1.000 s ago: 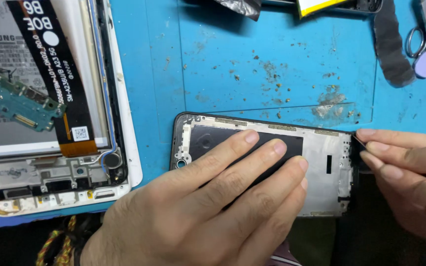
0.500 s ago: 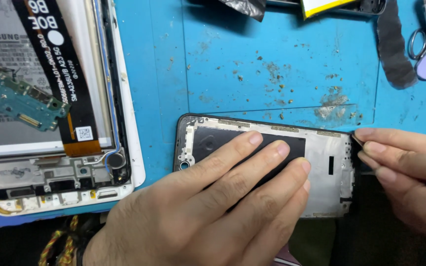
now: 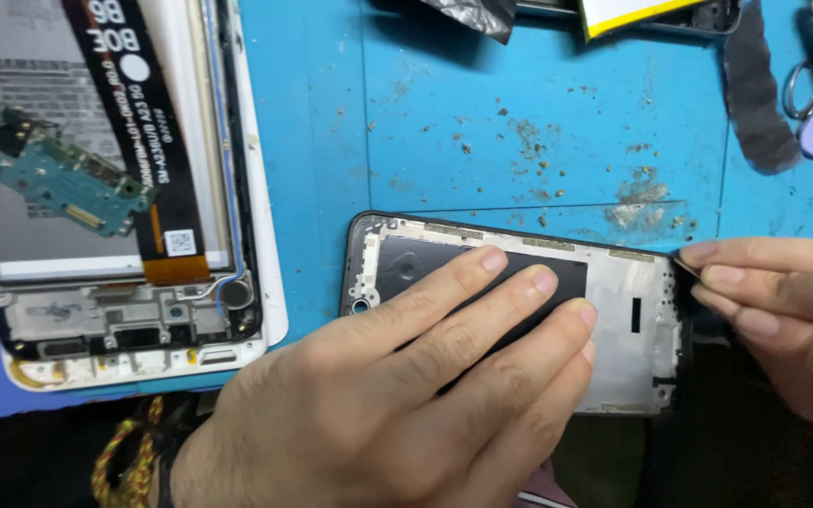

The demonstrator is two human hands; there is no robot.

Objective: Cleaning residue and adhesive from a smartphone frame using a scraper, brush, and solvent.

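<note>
Left hand (image 3: 406,395) pressed flat, fingers spread, on a dark-rimmed phone frame (image 3: 646,325) lying on a blue mat (image 3: 519,113). Right hand (image 3: 783,315) pinches the frame's right edge. A disassembled white phone (image 3: 115,188) lies to the left; scissors (image 3: 806,85) at upper right.

A single head-worn camera looked steeply down, almost from straight overhead, at the scuffed blue work mat (image 3: 519,113), close enough that the mat overran every edge of the frame. The person's left hand (image 3: 397,395) entered from the bottom edge and the right hand (image 3: 783,310) from the right edge, marking the wearer's side as the bottom. The disassembled white-framed phone (image 3: 115,216) was cropped at the upper left. With only one view, nothing overlapped.
</note>
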